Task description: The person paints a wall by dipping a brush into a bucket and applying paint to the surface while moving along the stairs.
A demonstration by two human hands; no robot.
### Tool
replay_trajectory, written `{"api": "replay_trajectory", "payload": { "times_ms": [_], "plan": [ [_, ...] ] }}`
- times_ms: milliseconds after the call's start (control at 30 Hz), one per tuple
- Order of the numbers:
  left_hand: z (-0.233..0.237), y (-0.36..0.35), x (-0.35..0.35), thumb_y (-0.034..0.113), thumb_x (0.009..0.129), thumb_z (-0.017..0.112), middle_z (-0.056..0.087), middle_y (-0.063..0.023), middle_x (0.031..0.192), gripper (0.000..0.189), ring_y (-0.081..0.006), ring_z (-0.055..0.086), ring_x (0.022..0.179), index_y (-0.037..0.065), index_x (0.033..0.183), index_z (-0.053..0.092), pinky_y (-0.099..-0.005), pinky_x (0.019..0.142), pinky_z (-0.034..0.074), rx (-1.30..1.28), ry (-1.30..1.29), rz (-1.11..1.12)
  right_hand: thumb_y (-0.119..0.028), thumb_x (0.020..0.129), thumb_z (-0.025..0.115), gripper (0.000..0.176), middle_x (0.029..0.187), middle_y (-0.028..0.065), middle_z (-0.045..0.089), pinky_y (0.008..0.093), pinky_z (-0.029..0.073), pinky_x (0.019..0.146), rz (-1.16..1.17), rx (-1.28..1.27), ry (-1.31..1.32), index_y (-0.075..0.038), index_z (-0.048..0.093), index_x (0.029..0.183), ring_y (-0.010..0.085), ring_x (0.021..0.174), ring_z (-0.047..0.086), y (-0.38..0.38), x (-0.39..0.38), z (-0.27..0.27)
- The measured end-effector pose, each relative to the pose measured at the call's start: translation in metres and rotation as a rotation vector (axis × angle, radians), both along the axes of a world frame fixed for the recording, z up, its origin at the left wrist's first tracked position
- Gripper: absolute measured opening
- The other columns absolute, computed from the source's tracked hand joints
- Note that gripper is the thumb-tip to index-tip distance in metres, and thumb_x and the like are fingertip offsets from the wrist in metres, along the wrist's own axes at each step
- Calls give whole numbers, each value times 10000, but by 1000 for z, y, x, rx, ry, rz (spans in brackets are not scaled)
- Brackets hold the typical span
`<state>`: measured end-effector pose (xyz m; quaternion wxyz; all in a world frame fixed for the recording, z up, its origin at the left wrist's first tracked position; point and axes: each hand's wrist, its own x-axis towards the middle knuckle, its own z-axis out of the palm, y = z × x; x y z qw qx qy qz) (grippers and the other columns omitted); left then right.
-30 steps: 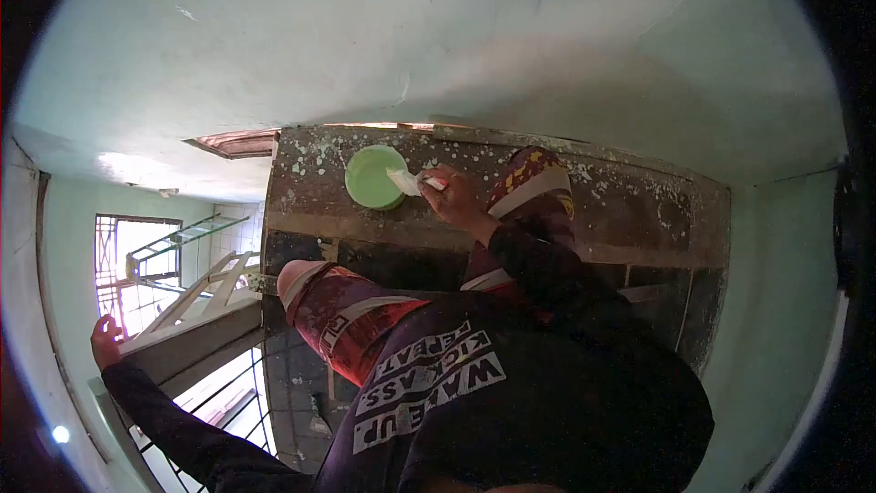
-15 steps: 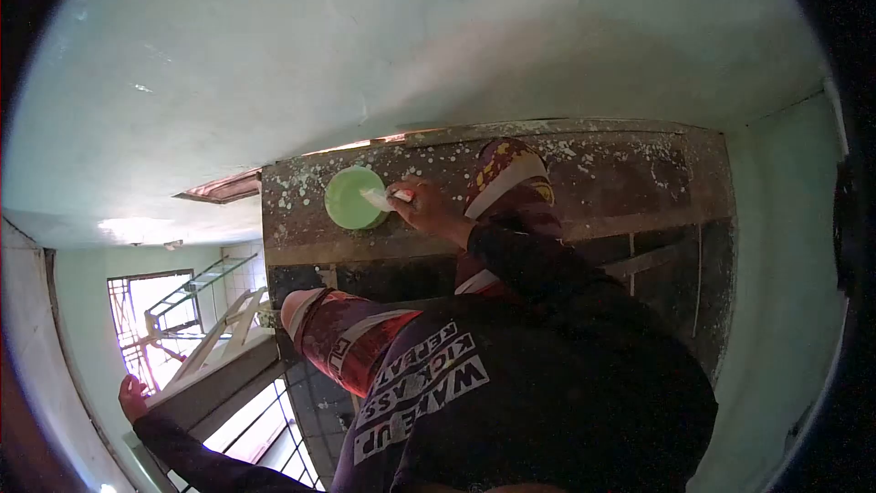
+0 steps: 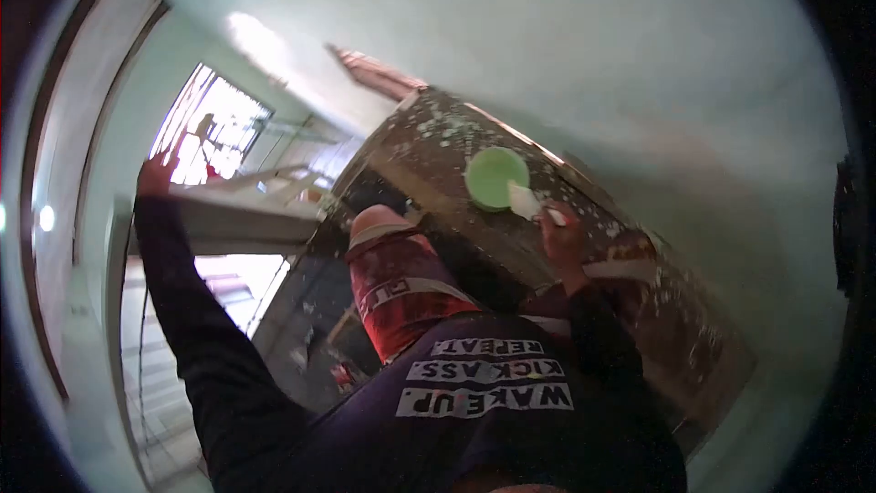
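My right hand [image 3: 561, 228] is closed around a paintbrush [image 3: 525, 202] with pale, whitish bristles. The bristle end reaches over the rim of a round light-green tub [image 3: 493, 172]. This tub stands on a dark, paint-spattered wooden board [image 3: 438, 173] beside the wall. My left arm stretches out to the left. At its end my left hand [image 3: 157, 175] is at the end of a grey beam [image 3: 242, 222], its fingers seemingly curled over the edge, though blurred.
A pale green wall [image 3: 639, 46] rises along the board. At the left are a bright barred window [image 3: 214, 123] and wooden ladder-like pieces [image 3: 283, 184]. Below the beam, an opening [image 3: 242, 288] shows a lower floor. My knee [image 3: 379, 224] is near the board's edge.
My view has swung round, so the board now slants and the tub appears farther right. The brush stays at the tub's rim in my right hand. My left hand remains at the beam.
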<state>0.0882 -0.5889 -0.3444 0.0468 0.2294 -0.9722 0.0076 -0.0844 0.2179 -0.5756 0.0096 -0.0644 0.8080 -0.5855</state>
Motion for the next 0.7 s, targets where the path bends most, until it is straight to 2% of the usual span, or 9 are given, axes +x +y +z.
{"api": "replay_trajectory", "payload": {
  "times_ms": [67, 100, 133, 267, 367, 467, 533, 600, 700],
  "plan": [
    [6, 24, -6, 333, 830, 599, 633, -186, 1028, 407, -336, 595, 938, 41, 1113, 596, -417, 794, 473, 148, 2, 236, -144, 868, 610, 184, 832, 58, 647, 269, 492, 674, -50, -131, -174, 10, 626, 965, 119, 745, 615, -6, 3, 12],
    [-5, 9, 4, 264, 812, 639, 652, -153, 845, 304, -217, 633, 740, 37, 1015, 627, -355, 682, 511, -161, 47, -198, -178, 877, 597, 213, 893, 76, 640, 292, 498, 684, -42, -93, -199, 1, 617, 992, 142, 781, 613, -8, 3, 24],
    [14, 42, -2, 275, 805, 641, 652, -177, 877, 331, -214, 643, 746, 27, 1023, 621, -356, 692, 519, -378, 8, -465, -211, 887, 584, 243, 954, 94, 634, 314, 504, 695, -39, -55, -221, -8, 608, 1019, 166, 818, 612, -11, 2, 29],
    [31, 91, -15, 396, 804, 591, 680, -96, 850, 387, -239, 636, 793, 80, 1016, 660, -343, 767, 494, 233, 116, 229, -213, 900, 566, 247, 990, 98, 624, 294, 496, 726, 12, 15, -135, 6, 600, 1010, 158, 842, 606, -27, -12, 22],
    [36, 99, -18, 411, 781, 594, 682, -93, 825, 414, -237, 648, 782, 81, 1020, 665, -340, 778, 496, 228, 137, 191, -303, 907, 541, 345, 998, 131, 626, 360, 480, 785, 107, 121, -96, -7, 597, 1074, 216, 859, 608, -50, -25, 25],
    [40, 110, -21, 401, 781, 604, 675, -100, 957, 370, -267, 636, 895, 127, 1020, 671, -378, 847, 478, 230, 97, 253, -376, 904, 524, 430, 1027, 181, 615, 420, 470, 793, 68, 242, -144, -2, 588, 1108, 293, 870, 604, -51, -62, -76],
    [29, 94, -23, 416, 774, 616, 652, -90, 1057, 383, -261, 604, 1004, 145, 1041, 664, -395, 896, 455, 158, 51, 313, -399, 905, 506, 453, 1080, 219, 589, 452, 451, 820, 139, 427, -187, -6, 591, 1114, 351, 922, 584, -81, -57, -50],
    [26, 92, -21, 440, 772, 616, 631, -78, 1115, 408, -268, 575, 1065, 163, 1069, 654, -410, 940, 428, 84, 71, 285, -340, 920, 496, 394, 902, 170, 622, 404, 473, 740, 148, 749, 18, 24, 621, 1006, 301, 811, 593, -101, -52, -43],
    [50, 128, -20, 474, 754, 616, 602, -88, 1169, 436, -280, 531, 1131, 186, 1080, 654, -419, 1004, 380, 138, 57, 392, -392, 924, 462, 453, 1127, 201, 560, 427, 433, 869, 266, 951, 233, 0, 622, 1085, 362, 1009, 537, -115, -49, -47]
  ]
}}
